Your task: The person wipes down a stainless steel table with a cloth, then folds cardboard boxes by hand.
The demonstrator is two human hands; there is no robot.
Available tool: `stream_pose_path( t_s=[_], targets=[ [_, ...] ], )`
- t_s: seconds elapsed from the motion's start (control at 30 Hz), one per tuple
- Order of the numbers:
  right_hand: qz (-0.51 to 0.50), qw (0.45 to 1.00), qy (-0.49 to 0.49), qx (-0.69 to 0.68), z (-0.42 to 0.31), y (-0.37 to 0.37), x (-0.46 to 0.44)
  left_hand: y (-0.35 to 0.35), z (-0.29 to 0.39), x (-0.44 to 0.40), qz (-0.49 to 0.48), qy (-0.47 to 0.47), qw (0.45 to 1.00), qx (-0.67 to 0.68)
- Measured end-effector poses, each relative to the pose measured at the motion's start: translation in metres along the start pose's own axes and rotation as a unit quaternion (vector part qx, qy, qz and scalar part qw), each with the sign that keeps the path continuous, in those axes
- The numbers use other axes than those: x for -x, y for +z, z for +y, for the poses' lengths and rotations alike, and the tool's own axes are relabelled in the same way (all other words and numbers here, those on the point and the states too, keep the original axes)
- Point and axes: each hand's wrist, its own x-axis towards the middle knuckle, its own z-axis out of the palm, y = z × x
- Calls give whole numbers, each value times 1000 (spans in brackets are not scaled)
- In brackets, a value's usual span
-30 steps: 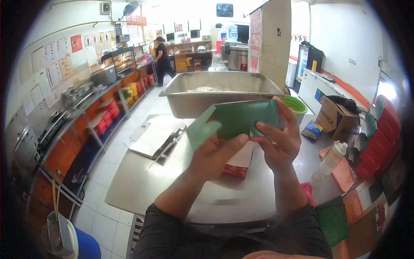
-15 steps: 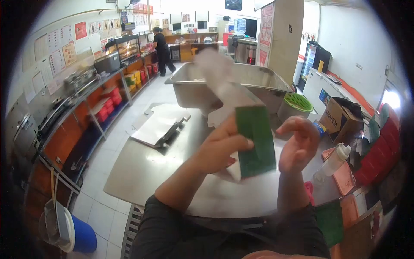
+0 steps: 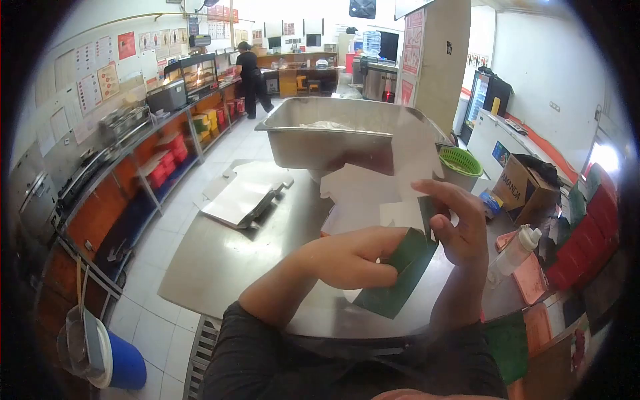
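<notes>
A partly folded cardboard box point(image 3: 400, 277), green outside and white inside, is held up over the steel table point(image 3: 220, 267). My left hand point(image 3: 353, 260) is closed on its green panel, thumb and fingers pinching the near side. At the other side, my right hand point(image 3: 460, 223) curls its fingers and thumb around a raised flap. A long pale flap rises beyond my hands. Behind the box lie white cardboard blanks point(image 3: 357, 180), partly covered by it. More flat blanks point(image 3: 247, 193) are stacked at the table's left.
A deep steel tub point(image 3: 320, 147) stands at the table's back, with a green basket point(image 3: 460, 160) beside it. At right are a squeeze bottle point(image 3: 517, 253), a brown carton point(image 3: 530, 187) and red-green folded boxes point(image 3: 587, 240). A person point(image 3: 250, 80) in dark clothes stands far back.
The box has tilted and turned in my left hand, its green panel now lower and slanted. The right hand has come in from the side and taken hold of a flap.
</notes>
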Motion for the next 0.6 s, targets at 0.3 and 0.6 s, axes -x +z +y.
stream_pose_path(
  t_s=[0.3, 0.6],
  targets=[
    [90, 992, 12, 90, -2, -13, 13, -4, 5, 0, 21, -16, 1000, 9],
    [426, 889, -20, 166, 14, -5, 14, -13, -8, -19, 363, 149, 833, -390]
  ],
)
